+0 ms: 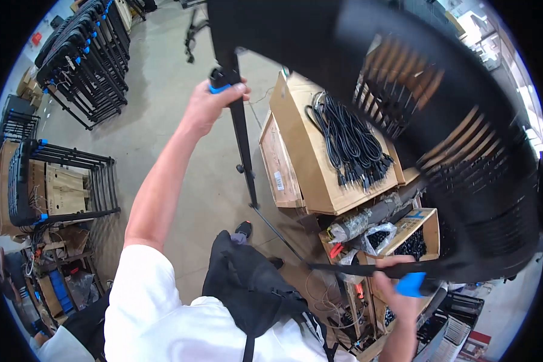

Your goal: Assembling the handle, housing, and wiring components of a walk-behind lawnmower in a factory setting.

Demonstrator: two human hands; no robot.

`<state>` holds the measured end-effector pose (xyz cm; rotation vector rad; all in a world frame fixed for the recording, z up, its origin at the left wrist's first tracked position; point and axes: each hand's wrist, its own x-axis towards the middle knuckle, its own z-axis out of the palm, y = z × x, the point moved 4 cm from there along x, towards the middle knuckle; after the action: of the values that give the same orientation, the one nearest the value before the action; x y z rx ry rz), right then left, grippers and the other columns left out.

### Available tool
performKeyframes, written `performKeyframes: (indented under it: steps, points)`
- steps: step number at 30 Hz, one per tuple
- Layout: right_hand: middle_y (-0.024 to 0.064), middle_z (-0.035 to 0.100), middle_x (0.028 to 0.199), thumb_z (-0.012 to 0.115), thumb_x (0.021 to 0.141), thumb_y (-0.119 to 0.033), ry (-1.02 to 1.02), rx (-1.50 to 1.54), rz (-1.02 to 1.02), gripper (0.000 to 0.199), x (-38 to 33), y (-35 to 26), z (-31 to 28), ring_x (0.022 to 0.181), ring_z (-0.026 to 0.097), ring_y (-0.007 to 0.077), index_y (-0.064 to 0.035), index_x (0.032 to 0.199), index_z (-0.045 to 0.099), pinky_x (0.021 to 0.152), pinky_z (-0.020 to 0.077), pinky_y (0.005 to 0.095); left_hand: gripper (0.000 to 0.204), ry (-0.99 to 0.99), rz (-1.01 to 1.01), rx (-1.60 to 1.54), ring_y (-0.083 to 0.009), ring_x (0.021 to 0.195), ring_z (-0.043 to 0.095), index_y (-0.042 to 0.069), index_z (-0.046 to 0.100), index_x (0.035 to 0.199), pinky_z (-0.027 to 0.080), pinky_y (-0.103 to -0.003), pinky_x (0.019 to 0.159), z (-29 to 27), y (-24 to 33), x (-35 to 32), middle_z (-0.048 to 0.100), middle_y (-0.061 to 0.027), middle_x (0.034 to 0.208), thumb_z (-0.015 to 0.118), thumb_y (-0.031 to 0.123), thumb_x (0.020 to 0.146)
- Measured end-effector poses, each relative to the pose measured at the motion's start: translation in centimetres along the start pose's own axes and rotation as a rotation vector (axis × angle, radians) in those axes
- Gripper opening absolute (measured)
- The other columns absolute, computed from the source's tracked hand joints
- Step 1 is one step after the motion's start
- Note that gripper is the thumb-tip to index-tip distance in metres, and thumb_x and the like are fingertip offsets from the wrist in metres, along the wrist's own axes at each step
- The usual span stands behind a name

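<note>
A large black frame (308, 36) with a slotted panel and long legs is held up in front of me, tilted and partly blurred. My left hand (214, 102) is closed around one leg at the upper middle, beside a blue piece. At the lower right my right hand (395, 283) grips the other leg, close to a blue tab (410, 285). A thin crossbar (280, 236) joins the far ends of the legs. Part of the frame covers the cardboard box behind it, where a bundle of black cables (350, 142) lies.
The cardboard box (295, 139) stands beside a wooden crate (276, 160). Below it, a cluttered bench holds a wrapped roll (368, 220) and an open carton (433, 232) of black parts. Similar black frames (84, 54) stand in a row upper left; another frame (72, 215) stands at left. A person's white sleeve (78, 338) shows lower left.
</note>
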<state>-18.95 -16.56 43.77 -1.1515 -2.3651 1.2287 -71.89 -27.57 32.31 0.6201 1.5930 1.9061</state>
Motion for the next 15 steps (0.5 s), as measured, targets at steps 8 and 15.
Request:
performKeyframes:
  steps: [8, 15]
  points:
    - [0.0073, 0.072, 0.107, 0.079, 0.082, 0.003, 0.070, 0.128, -0.104, 0.028, 4.5, 17.2, 20.8, 0.102, 0.068, 0.0195, -0.0051, 0.107, 0.068, 0.093, 0.0543, 0.0363, 0.030, -0.197, -0.217, 0.456, -0.0110, 0.085, 0.065, 0.009, 0.078, 0.111, 0.054, -0.032, 0.078, -2.3, -13.7, 10.6, 0.074, 0.0010, 0.094, 0.087, 0.013, 0.083]
    - [0.0077, 0.073, 0.109, 0.083, 0.079, 0.003, 0.195, 0.276, -0.023, 0.032, 7.9, 23.2, 31.6, 0.105, 0.068, 0.0203, -0.0054, 0.107, 0.069, 0.095, 0.0543, 0.0366, 0.044, -0.153, -0.316, 0.365, -0.0148, 0.082, 0.064, 0.007, 0.076, 0.120, 0.053, -0.033, 0.075, -1.0, -22.7, 17.5, 0.072, -0.0021, 0.090, 0.088, 0.005, 0.077]
